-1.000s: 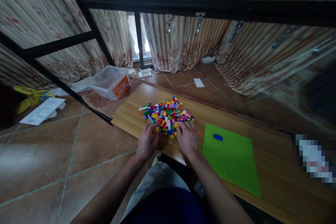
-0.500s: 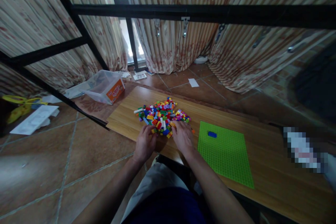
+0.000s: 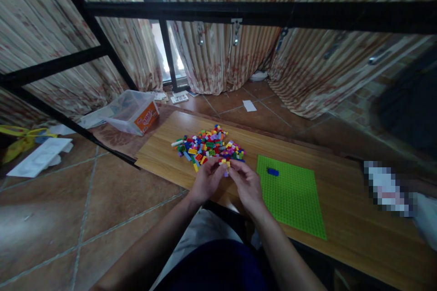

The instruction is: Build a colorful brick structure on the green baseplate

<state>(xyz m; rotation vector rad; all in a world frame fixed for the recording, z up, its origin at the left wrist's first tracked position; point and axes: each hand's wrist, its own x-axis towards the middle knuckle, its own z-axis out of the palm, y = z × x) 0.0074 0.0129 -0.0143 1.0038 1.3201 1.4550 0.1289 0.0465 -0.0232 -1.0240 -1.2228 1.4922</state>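
early going, i'd judge: hardly anything placed.
the left hand (image 3: 207,182) and right hand (image 3: 249,185) pinch small yellow bricks (image 3: 224,163) between their fingertips; beside them a lone blue brick (image 3: 273,172) sits on the green baseplate (image 3: 295,202); the brick pile (image 3: 209,144) lies loose just beyond; farther off, the orange label (image 3: 146,117) on the clear bin (image 3: 119,112) has writing too small to read.

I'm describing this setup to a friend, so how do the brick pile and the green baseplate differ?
The brick pile is many-coloured, while the green baseplate is one bright colour. The brick pile is a loose heap of small pieces; the green baseplate is a single flat, four-sided sheet with a blue brick on it. Both lie on the wooden table.
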